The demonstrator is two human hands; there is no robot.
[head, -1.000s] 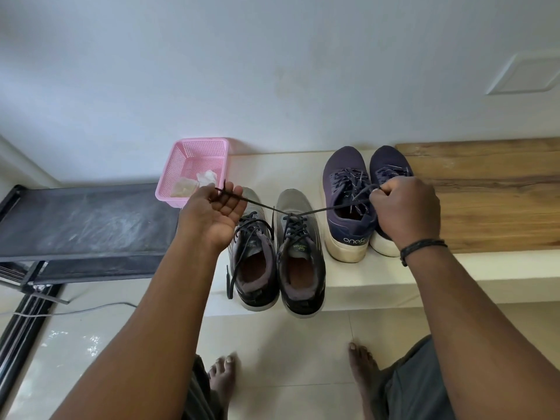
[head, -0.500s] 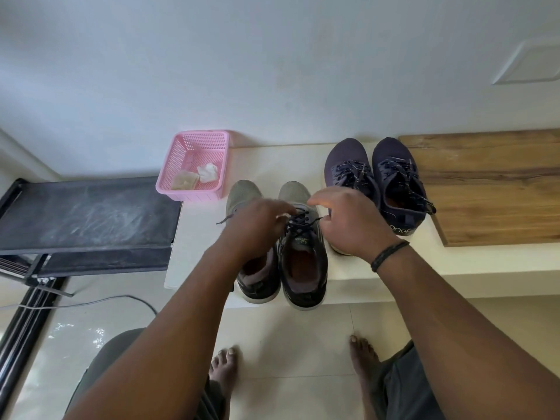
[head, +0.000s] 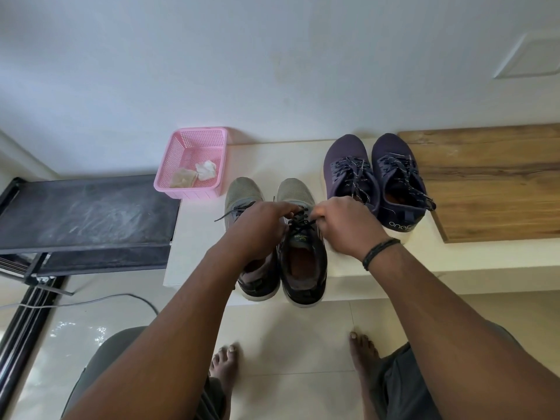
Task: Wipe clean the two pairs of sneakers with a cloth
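On the low cream stone counter (head: 206,237) stand two pairs of sneakers, toes to the wall. The grey mesh pair with dark heels and black laces (head: 298,237) sits near the middle, its heels reaching the counter's front edge. The purple knit pair with speckled laces (head: 375,174) stands just beside it on the right, set further back, against a brown wooden board (head: 491,183) that lies on the counter.

The person leans over the grey pair with both arms stretched out. The left hand (head: 260,225) covers the lacing of the left grey shoe and reaches across to the right one, its fingers curled and pinching the black lace (head: 298,221) at the top of that shoe's tongue. The right hand (head: 345,225), with a black cord bracelet (head: 380,251) at the wrist, meets it from the other side, its fingers likewise curled tight on the same lace. A loose lace end trails out to the left of the left hand.

Behind the grey pair, at the counter's left corner, sits a pink perforated plastic basket (head: 194,140) with two crumpled pale cloths (head: 195,174) in it. Left of the counter is a dusty black shelf (head: 88,213). Bare feet rest on the glossy tiled floor (head: 291,338) below.
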